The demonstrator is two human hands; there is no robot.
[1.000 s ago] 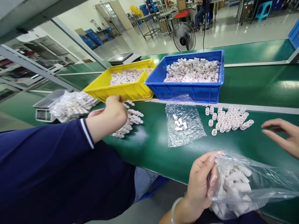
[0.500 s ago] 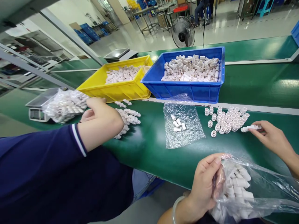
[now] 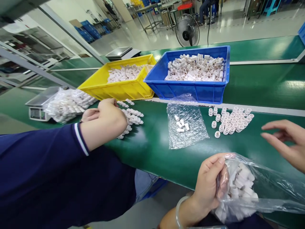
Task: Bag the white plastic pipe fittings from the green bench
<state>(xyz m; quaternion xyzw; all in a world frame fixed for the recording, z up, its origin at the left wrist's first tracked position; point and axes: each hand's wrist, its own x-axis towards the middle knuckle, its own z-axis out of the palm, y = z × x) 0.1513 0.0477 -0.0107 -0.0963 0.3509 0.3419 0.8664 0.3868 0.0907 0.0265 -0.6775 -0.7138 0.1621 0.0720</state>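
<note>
At the lower right, my left hand (image 3: 211, 181), with a pale bangle on the wrist, grips the edge of a clear plastic bag (image 3: 271, 205). White pipe fittings (image 3: 241, 184) fill the lower part of this bag. Above its mouth is my right hand (image 3: 287, 140), fingers apart and holding nothing. Just left of that hand, a group of white pipe fittings (image 3: 232, 121) stands on the green table (image 3: 152, 143). Nearer the middle lies a flat clear plastic bag (image 3: 188, 138) with several small white fittings (image 3: 182, 124) on or in it; I cannot tell which.
A blue bin (image 3: 190, 90) and a yellow bin (image 3: 116, 90), both holding white fittings, stand behind. A co-worker's arm (image 3: 102, 127) reaches in from the left beside rows of fittings (image 3: 133, 117). A filled plastic bag (image 3: 66, 105) lies on a scale (image 3: 38, 113).
The white fitting that my right hand held is out of its fingers, which have opened. That hand has shifted slightly right. The co-worker's hand has moved right towards the rows.
</note>
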